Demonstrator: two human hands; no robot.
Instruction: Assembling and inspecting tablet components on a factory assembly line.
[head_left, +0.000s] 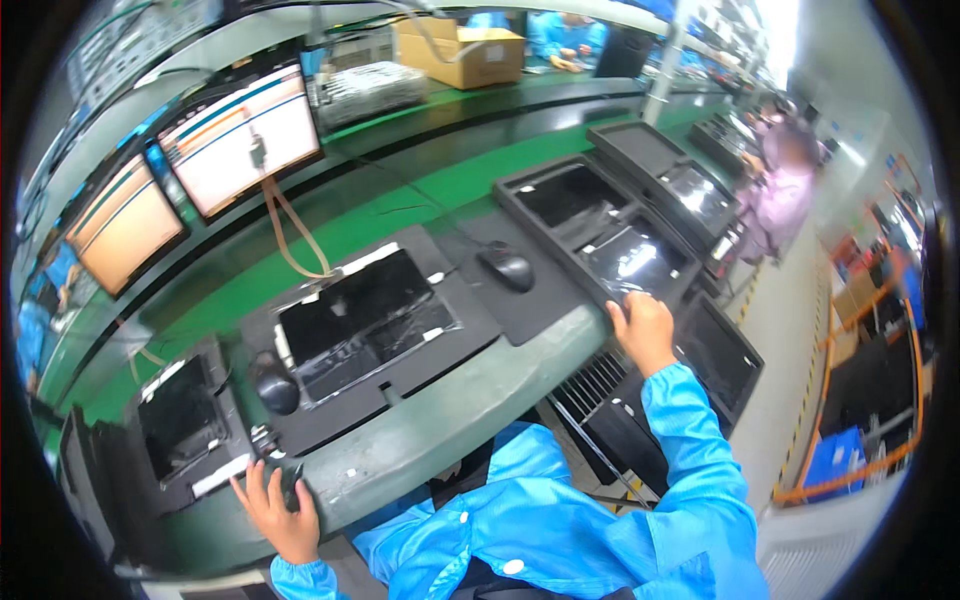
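Left hand (pixel 280 510): fingers spread and curled over a small black object (pixel 292 486) at the near edge of the grey-green workbench (pixel 480 390); whether I actually clamp it, I cannot tell. Just beyond those fingers sits a dark tray holding a black flat panel (pixel 185 420).

Right hand (pixel 640 325): fingers spread, tips resting on the near edge of a black moulded tray with glossy panels (pixel 610 240), at the right end of the bench. Nothing pinched. Both forearms in light blue smock sleeves.

Between the hands: a wide dark grey fixture carrying a black screen panel (pixel 365 315), film on its face catching the light. A black dome-shaped knob (pixel 275 385) sits at its left side; a black computer mouse (pixel 507 266) lies on the mat to its right.

Further out: a green conveyor belt (pixel 400 200) runs behind the fixture. Two lit monitors (pixel 240 135) stand at upper left, a brown ribbon cable (pixel 290 235) hanging from one. A cardboard box (pixel 465 50) sits across the belt. A person in a pink smock (pixel 785 190) stands at right, well apart.
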